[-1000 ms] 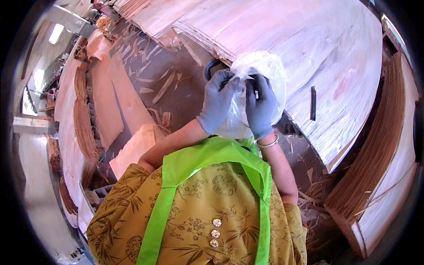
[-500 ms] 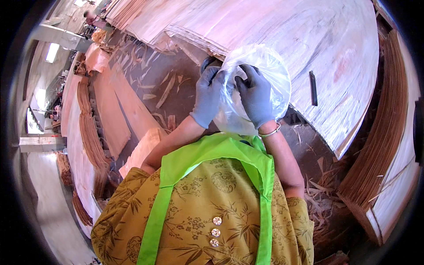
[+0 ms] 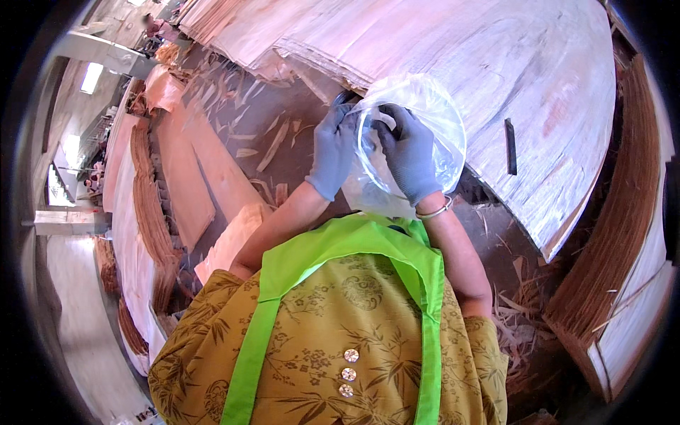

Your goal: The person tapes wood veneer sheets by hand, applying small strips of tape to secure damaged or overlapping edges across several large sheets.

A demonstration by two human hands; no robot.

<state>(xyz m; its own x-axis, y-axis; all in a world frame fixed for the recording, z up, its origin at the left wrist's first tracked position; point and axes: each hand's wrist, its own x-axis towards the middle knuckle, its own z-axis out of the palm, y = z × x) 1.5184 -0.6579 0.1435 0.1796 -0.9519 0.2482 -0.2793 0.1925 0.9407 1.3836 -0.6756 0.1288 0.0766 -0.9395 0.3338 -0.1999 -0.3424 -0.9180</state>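
Spread wider since earlier, clear plastic bag (image 3: pixel 425 134), mouth facing up, is gripped by left hand (image 3: pixel 333 152) and right hand (image 3: pixel 409 152) near veneer stack (image 3: pixel 453 49).

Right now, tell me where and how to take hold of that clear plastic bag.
Grip the bag at its open rim, one hand each side, coming from the near side as the left hand and right hand do. The film is thin, limp and crumpled; the rim is probably the one firm edge, and the mouth faces the person.
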